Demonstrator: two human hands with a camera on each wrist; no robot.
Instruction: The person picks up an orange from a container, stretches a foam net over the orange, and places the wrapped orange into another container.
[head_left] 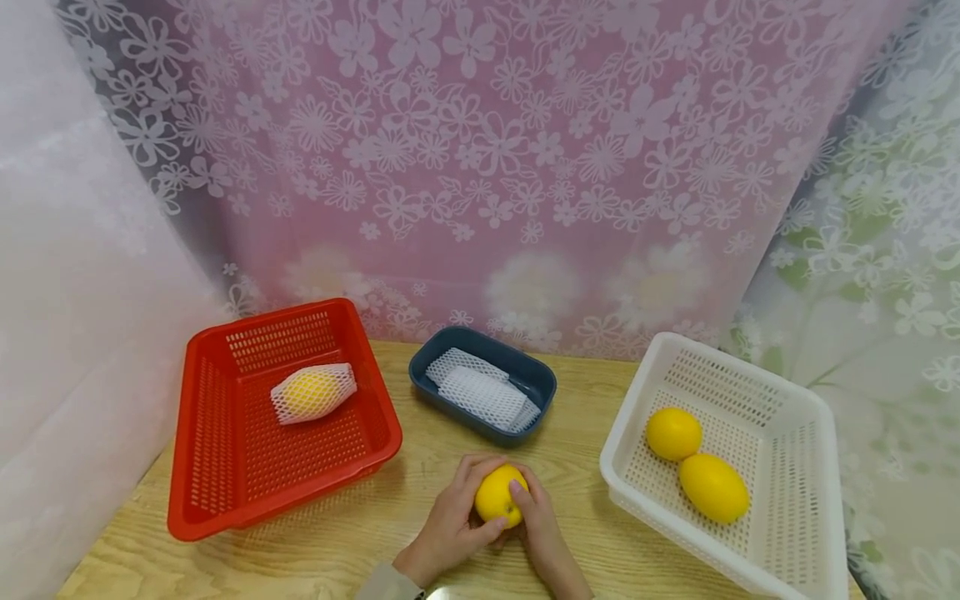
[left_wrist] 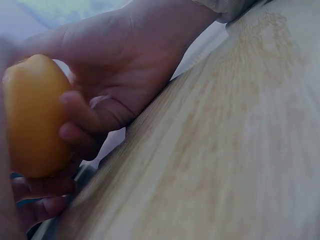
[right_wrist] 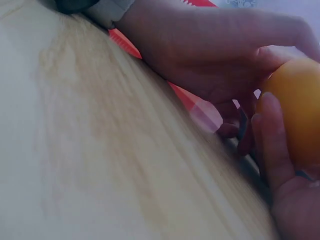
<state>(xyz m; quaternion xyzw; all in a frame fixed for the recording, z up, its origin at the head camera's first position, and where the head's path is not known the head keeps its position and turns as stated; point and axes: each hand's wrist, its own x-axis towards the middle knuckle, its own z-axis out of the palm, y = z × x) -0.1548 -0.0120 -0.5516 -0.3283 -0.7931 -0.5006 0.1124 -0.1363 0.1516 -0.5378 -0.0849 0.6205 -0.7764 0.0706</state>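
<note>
Near the front of the table, both hands hold one yellow lemon between them. My left hand curls round its left side, with the thumb along the lower front. My right hand grips it from the right, thumb pressed on top. In the left wrist view the lemon shows with fingertips against its side, and it shows again in the right wrist view at the edge. Just beyond the hands, a dark blue tray holds several white foam net sleeves.
On the left stands a red plastic basket with a net-sleeved lemon inside. A white basket on the right holds two bare lemons, a rounder one and an oval one. Floral curtains hang behind the wooden table.
</note>
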